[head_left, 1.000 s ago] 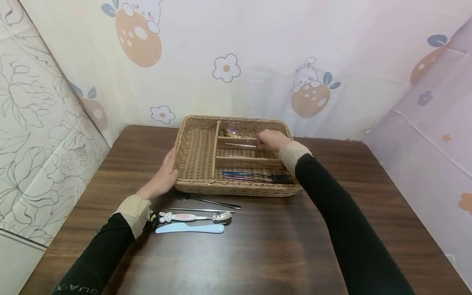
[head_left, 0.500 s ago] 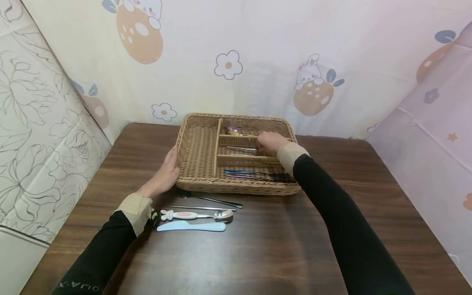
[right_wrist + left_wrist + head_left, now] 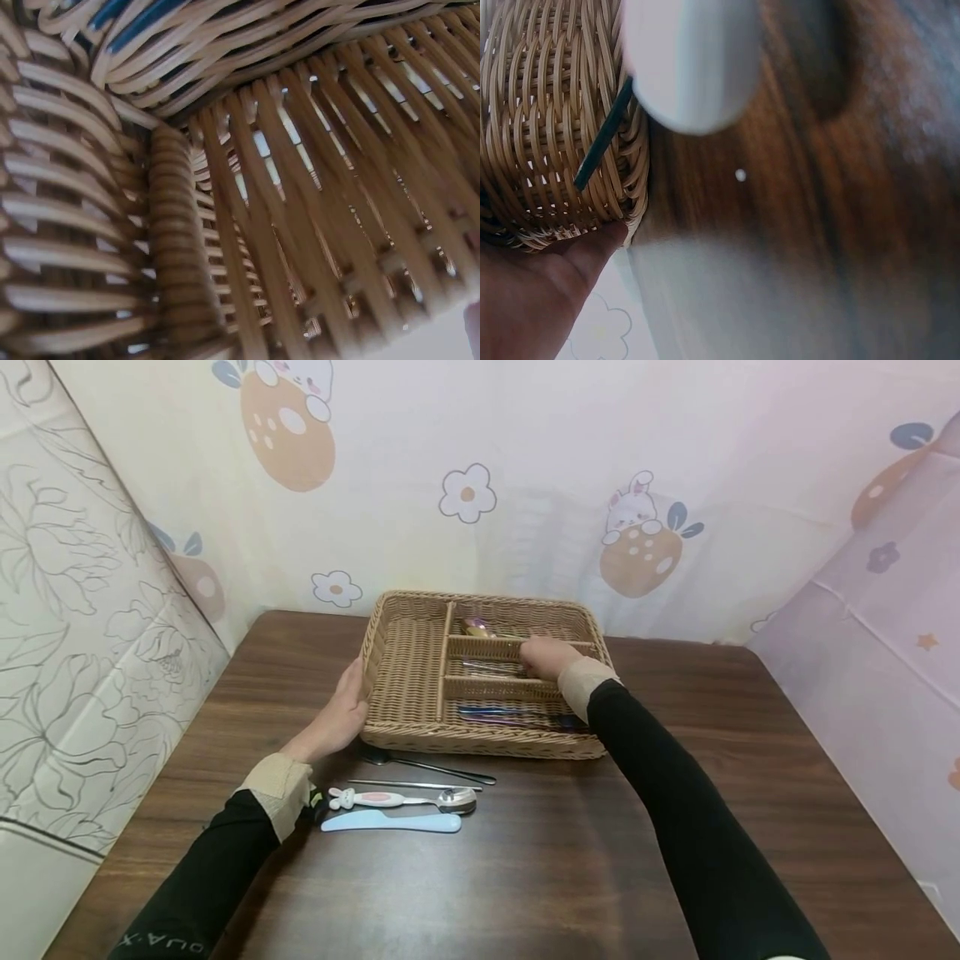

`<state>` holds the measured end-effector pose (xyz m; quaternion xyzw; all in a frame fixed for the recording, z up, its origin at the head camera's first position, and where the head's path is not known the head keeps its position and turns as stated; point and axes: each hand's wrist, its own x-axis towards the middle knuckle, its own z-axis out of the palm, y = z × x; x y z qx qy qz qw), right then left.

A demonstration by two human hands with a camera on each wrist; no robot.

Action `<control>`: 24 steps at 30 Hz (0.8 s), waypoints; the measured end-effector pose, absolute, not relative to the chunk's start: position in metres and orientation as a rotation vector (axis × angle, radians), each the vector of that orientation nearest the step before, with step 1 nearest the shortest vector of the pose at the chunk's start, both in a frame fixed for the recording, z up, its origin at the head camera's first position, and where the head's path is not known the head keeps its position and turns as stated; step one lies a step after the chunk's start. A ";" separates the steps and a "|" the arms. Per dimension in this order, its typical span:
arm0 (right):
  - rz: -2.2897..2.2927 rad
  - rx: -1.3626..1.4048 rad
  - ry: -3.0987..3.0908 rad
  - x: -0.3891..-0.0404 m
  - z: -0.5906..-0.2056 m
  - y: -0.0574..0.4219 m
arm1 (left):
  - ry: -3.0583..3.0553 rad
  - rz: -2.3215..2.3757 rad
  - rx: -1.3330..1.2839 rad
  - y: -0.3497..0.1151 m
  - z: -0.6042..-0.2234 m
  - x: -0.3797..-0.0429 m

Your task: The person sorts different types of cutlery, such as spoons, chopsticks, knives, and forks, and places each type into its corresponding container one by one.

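Observation:
A wicker basket with several compartments stands at the back of the table. Against its left wall my left hand rests with fingers extended; the left wrist view shows the thumb along the woven side. My right hand reaches into the middle right compartment, fingers bent downward and their tips hidden. Slim silver cutlery handles lie there, their right ends running under the fingers; I cannot tell whether they pinch one. Blue and purple cutlery is in the front compartment, a gold spoon in the rear one.
In front of the basket lie a black spoon, a thin metal rod, a bunny-handled spoon and a light blue knife. A patterned curtain hangs right behind the basket.
My right hand has lowered into the middle compartment and shifted slightly toward me. The silver handle that stuck out from it now lies lower, among the others. The left hand stays against the basket.

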<state>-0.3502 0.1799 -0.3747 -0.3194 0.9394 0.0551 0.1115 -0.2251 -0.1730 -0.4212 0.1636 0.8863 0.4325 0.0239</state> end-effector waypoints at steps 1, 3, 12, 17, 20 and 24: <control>0.160 -0.937 2.760 -0.350 -0.374 0.180 | 2.741 1.339 0.506 -0.173 -0.421 -0.225; 0.147 -0.939 2.767 -0.349 -0.373 0.181 | 2.733 1.345 0.503 -0.173 -0.421 -0.225; 0.052 -1.028 2.806 -0.347 -0.361 0.192 | 2.740 1.337 0.506 -0.172 -0.420 -0.224; 0.024 -1.051 2.828 -0.336 -0.345 0.191 | 2.737 1.347 0.528 -0.173 -0.420 -0.224; -0.005 -1.084 2.825 -0.322 -0.334 0.185 | 2.731 1.391 0.561 -0.171 -0.420 -0.223; -0.004 -1.252 2.793 -0.298 -0.319 0.168 | 2.730 1.400 0.570 -0.171 -0.417 -0.222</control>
